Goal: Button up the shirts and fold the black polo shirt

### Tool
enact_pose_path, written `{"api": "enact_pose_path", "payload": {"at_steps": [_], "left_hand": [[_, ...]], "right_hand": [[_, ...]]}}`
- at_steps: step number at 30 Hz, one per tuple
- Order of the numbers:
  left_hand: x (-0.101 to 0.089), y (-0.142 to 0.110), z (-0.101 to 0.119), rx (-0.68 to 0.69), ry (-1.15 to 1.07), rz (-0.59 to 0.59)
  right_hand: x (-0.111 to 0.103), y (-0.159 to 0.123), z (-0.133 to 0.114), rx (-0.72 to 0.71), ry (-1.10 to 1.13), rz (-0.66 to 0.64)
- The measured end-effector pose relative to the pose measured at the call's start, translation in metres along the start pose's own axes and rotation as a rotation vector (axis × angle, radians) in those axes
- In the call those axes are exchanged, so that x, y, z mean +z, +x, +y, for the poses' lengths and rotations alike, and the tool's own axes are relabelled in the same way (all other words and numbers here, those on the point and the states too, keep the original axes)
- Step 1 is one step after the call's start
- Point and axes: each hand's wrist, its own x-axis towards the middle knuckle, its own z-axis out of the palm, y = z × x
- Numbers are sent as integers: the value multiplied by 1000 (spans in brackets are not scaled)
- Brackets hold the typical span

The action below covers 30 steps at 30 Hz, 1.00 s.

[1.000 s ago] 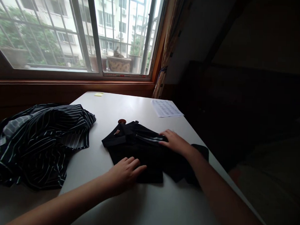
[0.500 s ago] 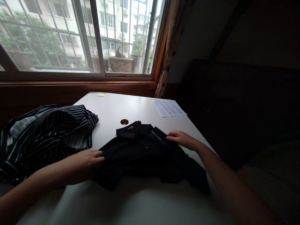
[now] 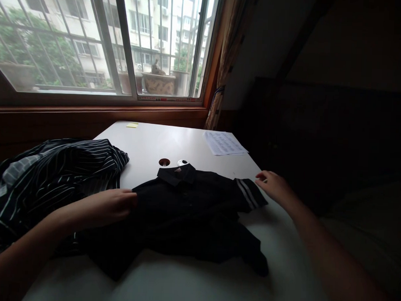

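Head view | dark shirt (image 3: 185, 220) spread on the white tabletop (image 3: 148, 142), collar toward the window (image 3: 158, 43) | left hand (image 3: 115, 204) closed on the shirt's edge | right hand (image 3: 274, 184) just beside the banded cuff (image 3: 249, 194), fingers curled, grip indeterminable | striped garment (image 3: 54, 189) heaped at left; printed papers (image 3: 225, 143) beyond.

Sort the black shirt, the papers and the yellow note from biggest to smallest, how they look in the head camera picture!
1. Black shirt
2. Papers
3. Yellow note
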Motion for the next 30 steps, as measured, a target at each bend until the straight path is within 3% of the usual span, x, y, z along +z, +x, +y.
{"api": "enact_pose_path", "payload": {"at_steps": [2,5,7,12,15,21,25,30], "left_hand": [[8,30,12,62,65,44],[26,79,19,128,117,218],[42,111,16,154,104,263],[76,160,2,173,86,277],[86,162,-5,181,87,296],[90,139,-14,194,72,319],[84,121,-9,243,-26,279],[71,95,6,248,-239,238]], "right_hand": [[12,-10,-28,-173,-29,-1],[34,-28,-82,-428,74,-151],[51,-37,-116,-575,155,-269],[94,-36,-169,-716,209,-308],[113,-26,-179,-716,198,-345],[138,-23,-176,-624,231,-336],[141,-43,-174,-597,276,-322],[134,-76,-178,-530,488,-351]]}}
